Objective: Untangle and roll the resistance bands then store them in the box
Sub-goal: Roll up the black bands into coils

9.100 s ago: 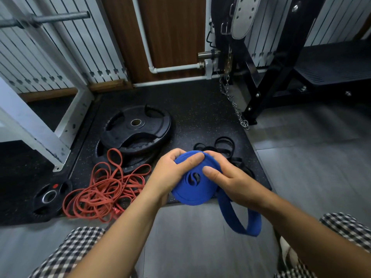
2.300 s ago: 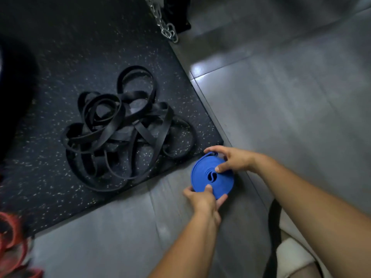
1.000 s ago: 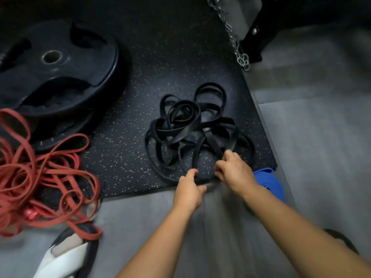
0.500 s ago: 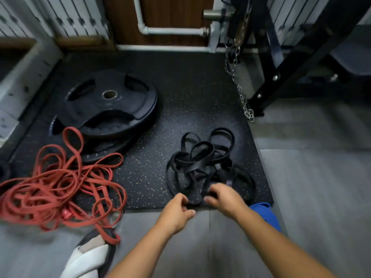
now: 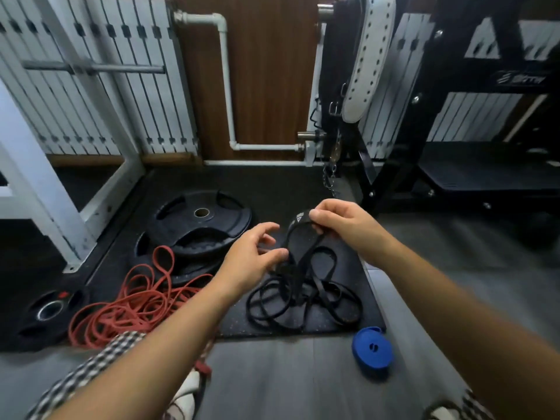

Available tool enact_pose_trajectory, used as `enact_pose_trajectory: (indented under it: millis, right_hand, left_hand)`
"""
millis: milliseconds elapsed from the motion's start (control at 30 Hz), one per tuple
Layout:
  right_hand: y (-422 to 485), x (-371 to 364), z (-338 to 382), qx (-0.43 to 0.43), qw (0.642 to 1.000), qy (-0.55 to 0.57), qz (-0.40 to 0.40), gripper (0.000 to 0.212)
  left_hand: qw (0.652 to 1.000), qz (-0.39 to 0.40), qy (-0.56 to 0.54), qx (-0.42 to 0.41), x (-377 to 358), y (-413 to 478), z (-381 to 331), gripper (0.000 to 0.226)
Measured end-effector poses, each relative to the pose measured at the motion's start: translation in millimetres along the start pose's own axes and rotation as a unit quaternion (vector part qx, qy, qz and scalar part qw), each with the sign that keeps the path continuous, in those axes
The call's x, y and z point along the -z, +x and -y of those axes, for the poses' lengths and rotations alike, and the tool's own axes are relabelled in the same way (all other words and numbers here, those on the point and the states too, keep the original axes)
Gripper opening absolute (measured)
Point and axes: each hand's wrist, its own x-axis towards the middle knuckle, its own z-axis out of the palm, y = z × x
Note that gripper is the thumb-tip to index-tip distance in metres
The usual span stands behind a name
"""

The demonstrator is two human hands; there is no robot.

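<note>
Blue band (image 5: 372,348) is rolled and lies on the floor (image 5: 272,374), not boxed; no box in view. Black band (image 5: 303,286) is tangled on the mat (image 5: 266,183), its top loop pinched by the right hand (image 5: 336,222). Left hand (image 5: 251,256) is loosely spread beside the strands, contact unclear. Red band (image 5: 130,301) is tangled and untouched. Most of the task is left.

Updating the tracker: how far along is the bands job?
Done: blue band is rolled, lying on the floor beside the mat. In hand: right hand pinches a loop of the black band, lifted off its tangle; left hand is at the strands, its grip unclear. Left: black band and red band are tangled, and no box is in view, so nothing is stored.
</note>
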Motion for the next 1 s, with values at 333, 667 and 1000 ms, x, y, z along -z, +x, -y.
enact_pose_trajectory:
  millis: [333,667,1000]
  right_hand:
    - [-60.6,3.7,-1.3,-0.044,0.998,0.036,-0.027,0.017]
    - [-31.5,-32.3,-51.4,-0.033,0.998,0.043,-0.020,0.021]
    - [-11.0,-42.3,-60.9,0.048,0.998,0.005,0.042,0.032]
  left_hand:
    - [0.992,-0.024,-0.042,-0.115,-6.9,-35.8,-30.5,0.028]
    - [0.989,0.021,-0.149,-0.006,-12.8,-9.2,10.4,0.022]
    - [0.940,0.033,-0.334,0.058,-5.7,-1.3,-2.9,0.019]
